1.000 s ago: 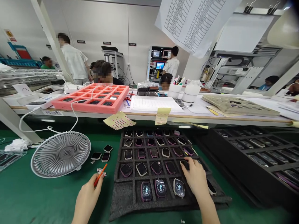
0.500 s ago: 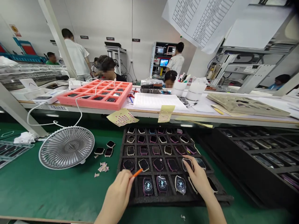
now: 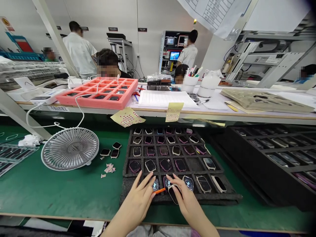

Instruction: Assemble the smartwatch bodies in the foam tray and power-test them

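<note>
A black foam tray (image 3: 217, 198) divided into compartments lies in front of me, with smartwatches in its rows. My right hand (image 3: 187, 201) grips a smartwatch with a pale frame and dark screen (image 3: 174, 195), held above the tray's front row. My left hand (image 3: 139, 199) pinches a thin orange stick-like tool (image 3: 160, 190), whose tip points toward that watch; its exact kind I cannot tell. Lit watch faces show under and beside my fingers, including a smartwatch with a clock dial (image 3: 189, 183). Part of the front row is hidden by both hands.
A grey fan (image 3: 70, 149) stands at left, near several loose watches (image 3: 115, 153) and small paper scraps (image 3: 110, 168). A second black tray (image 3: 249, 164) lies right. A pink foam tray (image 3: 120, 102) and papers occupy the shelf (image 3: 153, 112) above. Other people are beyond.
My right hand has lifted the pale-framed watch out of its compartment and brought it left and toward me. My left hand has moved right with the orange tool, closer to the watch.
</note>
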`<state>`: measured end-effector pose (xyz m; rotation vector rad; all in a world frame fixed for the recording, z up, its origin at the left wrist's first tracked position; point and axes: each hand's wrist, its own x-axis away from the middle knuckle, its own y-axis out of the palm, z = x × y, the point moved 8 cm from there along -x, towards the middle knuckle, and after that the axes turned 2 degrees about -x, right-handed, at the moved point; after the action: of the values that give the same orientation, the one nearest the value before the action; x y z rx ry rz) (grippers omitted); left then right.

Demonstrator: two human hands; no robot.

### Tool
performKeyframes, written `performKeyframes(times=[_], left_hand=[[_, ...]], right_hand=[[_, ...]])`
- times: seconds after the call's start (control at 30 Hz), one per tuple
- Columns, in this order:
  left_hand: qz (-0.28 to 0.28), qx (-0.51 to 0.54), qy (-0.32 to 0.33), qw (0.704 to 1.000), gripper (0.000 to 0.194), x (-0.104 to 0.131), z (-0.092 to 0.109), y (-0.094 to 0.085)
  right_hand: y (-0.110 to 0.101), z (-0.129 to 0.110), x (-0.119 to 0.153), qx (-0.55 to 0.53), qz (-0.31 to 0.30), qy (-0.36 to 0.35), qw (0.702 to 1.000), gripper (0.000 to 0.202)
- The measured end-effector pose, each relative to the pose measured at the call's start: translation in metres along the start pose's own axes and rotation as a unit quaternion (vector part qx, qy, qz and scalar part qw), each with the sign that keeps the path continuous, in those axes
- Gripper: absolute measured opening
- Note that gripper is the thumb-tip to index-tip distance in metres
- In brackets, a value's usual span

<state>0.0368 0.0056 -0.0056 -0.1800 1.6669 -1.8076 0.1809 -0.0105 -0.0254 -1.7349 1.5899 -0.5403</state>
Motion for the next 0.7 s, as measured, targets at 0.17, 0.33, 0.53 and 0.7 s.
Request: performKeyframes(times=[0.17,0.33,0.53,0.7], left_hand=[[-0.018,0.013,0.029,0.999,0.032,0.009,0.007,-0.008],[-0.021,0.036,0.007,0.999,0.032,0.021,-0.003,-0.015],[-0.014,0.036,-0.033,0.999,0.034,0.016,-0.014,-0.007],[-0.021,0.042,-0.025,0.999,0.036,0.012,-0.01,-0.001]], right_hand=[[-0.003,0.001,0.014,-0.028,-0.026,0.022,0.999,0.027],[-0.028,0.03,0.03,-0.058,0.066,0.112,0.99,0.029],[-0.047,0.052,0.033,-0.019,0.133,0.186,0.973,0.034],[-0.046,0.051,0.038,0.008,0.133,0.161,0.978,0.035]])
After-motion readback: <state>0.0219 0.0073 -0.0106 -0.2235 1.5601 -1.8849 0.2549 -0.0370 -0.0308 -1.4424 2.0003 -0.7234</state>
